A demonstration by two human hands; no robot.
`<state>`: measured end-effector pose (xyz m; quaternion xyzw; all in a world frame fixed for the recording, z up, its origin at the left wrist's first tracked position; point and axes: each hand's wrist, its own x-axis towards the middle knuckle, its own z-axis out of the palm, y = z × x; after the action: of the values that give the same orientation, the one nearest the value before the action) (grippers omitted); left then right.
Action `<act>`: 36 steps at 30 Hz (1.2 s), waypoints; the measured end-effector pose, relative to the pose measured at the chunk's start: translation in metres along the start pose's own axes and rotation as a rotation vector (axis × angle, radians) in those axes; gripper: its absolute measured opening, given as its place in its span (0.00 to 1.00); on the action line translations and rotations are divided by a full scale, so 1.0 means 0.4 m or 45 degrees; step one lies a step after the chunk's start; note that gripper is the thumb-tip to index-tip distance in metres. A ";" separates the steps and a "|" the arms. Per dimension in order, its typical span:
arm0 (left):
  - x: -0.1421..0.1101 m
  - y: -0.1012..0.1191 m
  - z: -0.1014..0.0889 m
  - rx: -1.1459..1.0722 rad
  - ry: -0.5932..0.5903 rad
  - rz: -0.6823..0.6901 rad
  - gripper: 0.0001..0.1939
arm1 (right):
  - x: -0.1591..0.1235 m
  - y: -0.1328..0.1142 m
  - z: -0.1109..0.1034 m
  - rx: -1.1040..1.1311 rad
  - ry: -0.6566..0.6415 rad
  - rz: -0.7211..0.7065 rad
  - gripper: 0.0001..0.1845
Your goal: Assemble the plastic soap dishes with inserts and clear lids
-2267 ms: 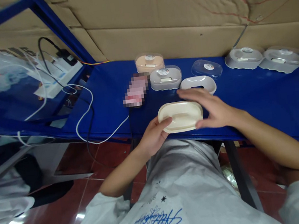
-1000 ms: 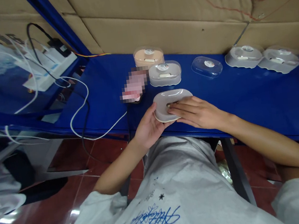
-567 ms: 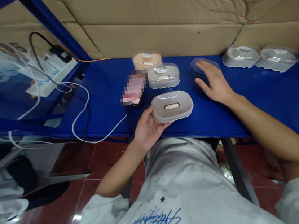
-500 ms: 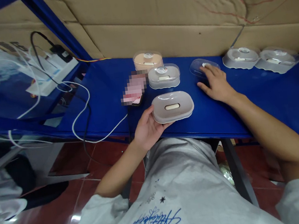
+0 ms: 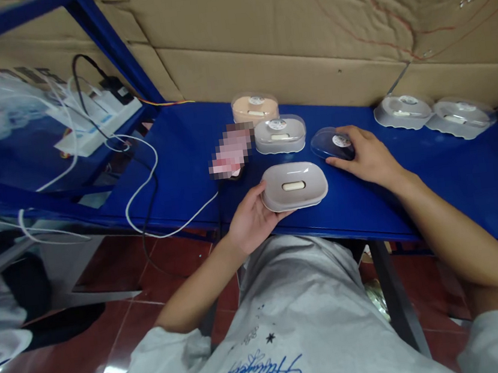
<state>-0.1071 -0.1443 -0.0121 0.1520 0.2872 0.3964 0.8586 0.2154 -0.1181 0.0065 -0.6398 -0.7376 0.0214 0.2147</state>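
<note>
My left hand (image 5: 253,219) grips the left end of a grey oval box base (image 5: 295,196), which is uncovered and tilted a little toward me near the table's front edge. A pale bar sits in a slot in its middle. My right hand (image 5: 367,157) holds a clear oval lid (image 5: 331,143) by its right end, thumb in front and fingers behind; a round white sticker is on the lid. Behind the base stand a lidded grey box (image 5: 280,140) and a lidded peach box (image 5: 255,108), both with round stickers.
Two more lidded grey boxes, a nearer-middle one (image 5: 402,113) and a far-right one (image 5: 461,119), stand by the cardboard wall (image 5: 257,34). A phone (image 5: 231,151) lies left of the boxes on the blue table (image 5: 181,152). White cables and a power strip (image 5: 101,129) are at the left.
My right hand has closed on the clear lid, which is now raised on edge and slightly nearer the base. My left hand still holds the base; the view has shifted slightly.
</note>
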 end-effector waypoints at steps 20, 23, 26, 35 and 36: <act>0.003 0.005 0.000 0.003 -0.150 -0.099 0.20 | -0.077 -0.173 0.016 0.338 -0.164 -0.775 0.48; 0.005 0.001 -0.004 0.040 -0.183 -0.084 0.20 | -0.074 -0.172 0.017 0.331 -0.162 -0.791 0.49; 0.005 -0.003 -0.010 0.059 -0.210 -0.041 0.15 | -0.073 -0.169 0.018 0.323 -0.134 -0.827 0.50; -0.001 -0.010 -0.012 0.073 -0.256 -0.007 0.14 | -0.078 -0.173 0.017 0.303 -0.075 -0.876 0.52; -0.001 -0.011 -0.012 0.076 -0.251 0.007 0.14 | -0.078 -0.173 0.016 0.311 -0.079 -0.873 0.53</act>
<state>-0.1076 -0.1473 -0.0180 0.2165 0.2127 0.3731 0.8767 0.1512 -0.1586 0.0128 -0.3240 -0.9074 0.0555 0.2617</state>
